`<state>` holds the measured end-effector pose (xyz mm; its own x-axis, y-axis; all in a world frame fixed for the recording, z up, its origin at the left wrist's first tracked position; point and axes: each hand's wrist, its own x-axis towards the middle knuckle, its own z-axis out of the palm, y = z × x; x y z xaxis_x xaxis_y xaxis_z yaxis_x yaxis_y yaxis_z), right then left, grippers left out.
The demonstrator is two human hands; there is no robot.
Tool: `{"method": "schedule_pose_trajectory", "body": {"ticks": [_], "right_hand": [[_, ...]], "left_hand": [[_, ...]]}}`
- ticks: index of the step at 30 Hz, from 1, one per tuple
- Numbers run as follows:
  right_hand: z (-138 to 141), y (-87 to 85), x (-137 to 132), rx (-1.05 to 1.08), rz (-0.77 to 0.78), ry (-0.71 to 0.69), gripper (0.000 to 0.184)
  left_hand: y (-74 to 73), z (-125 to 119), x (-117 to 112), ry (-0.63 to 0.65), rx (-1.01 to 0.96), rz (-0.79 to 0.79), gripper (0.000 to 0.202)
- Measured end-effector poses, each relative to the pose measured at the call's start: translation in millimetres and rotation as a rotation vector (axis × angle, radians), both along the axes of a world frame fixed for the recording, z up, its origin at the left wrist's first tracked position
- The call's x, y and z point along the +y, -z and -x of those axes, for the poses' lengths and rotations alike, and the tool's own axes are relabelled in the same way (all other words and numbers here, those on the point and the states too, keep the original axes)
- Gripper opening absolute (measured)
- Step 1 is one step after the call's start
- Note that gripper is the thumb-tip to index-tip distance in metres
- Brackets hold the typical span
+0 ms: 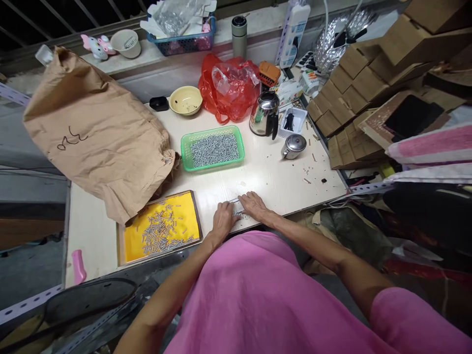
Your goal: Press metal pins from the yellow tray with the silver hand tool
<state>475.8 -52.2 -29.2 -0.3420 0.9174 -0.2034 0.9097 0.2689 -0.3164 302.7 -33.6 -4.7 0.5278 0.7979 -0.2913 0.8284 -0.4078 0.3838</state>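
Both my hands rest on the white table [273, 179] near its front edge. My left hand [223, 219] lies with its fingers bent over a small pile of little metal pins [236, 210]. My right hand [254, 205] lies beside it, fingers curled down onto the same pins. What either hand holds under its fingers is hidden. A yellow tray [140, 243] with several loose metal pins sits to the left of my hands. A green basket [186, 152] full of metal pins stands further back.
A big brown paper sack [92, 132] lies at the left. A yellow bowl [185, 100], a red plastic bag [228, 88], a steel kettle [264, 114] and its lid [294, 146] stand at the back. Stacked cardboard boxes [354, 93] fill the right.
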Motion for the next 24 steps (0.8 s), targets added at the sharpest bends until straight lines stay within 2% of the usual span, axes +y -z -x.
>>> {"method": "schedule_pose_trajectory", "body": {"ticks": [3,6,8,10,13,18,24], "right_hand": [[-5,-1.5,-4,0.026,0.008,0.001,0.064],[-12,-2.6,-9,0.019,0.000,0.041,0.075],[-15,-3.0,-11,-0.012,-0.002,0.064,0.071],[-16,-3.2,-12,-0.038,-0.004,0.055,0.060],[-15,-2.3,-12,-0.061,-0.020,0.021,0.042],[-15,4.3,-16,-0.059,-0.016,-0.031,0.013],[-13,12.5,-21,-0.013,0.016,-0.040,0.024]], "left_hand": [[6.1,-16,10,0.177,0.063,-0.041,0.059],[9.9,-22,14,0.223,0.136,-0.040,0.068],[8.9,-23,13,0.222,0.166,-0.032,0.069],[5.9,-26,11,0.221,0.180,-0.029,0.064],[2.2,-33,11,0.254,0.185,-0.033,0.044],[5.3,-36,13,0.326,0.183,0.011,0.015],[10.4,-36,15,0.357,0.203,0.053,0.017]]}}
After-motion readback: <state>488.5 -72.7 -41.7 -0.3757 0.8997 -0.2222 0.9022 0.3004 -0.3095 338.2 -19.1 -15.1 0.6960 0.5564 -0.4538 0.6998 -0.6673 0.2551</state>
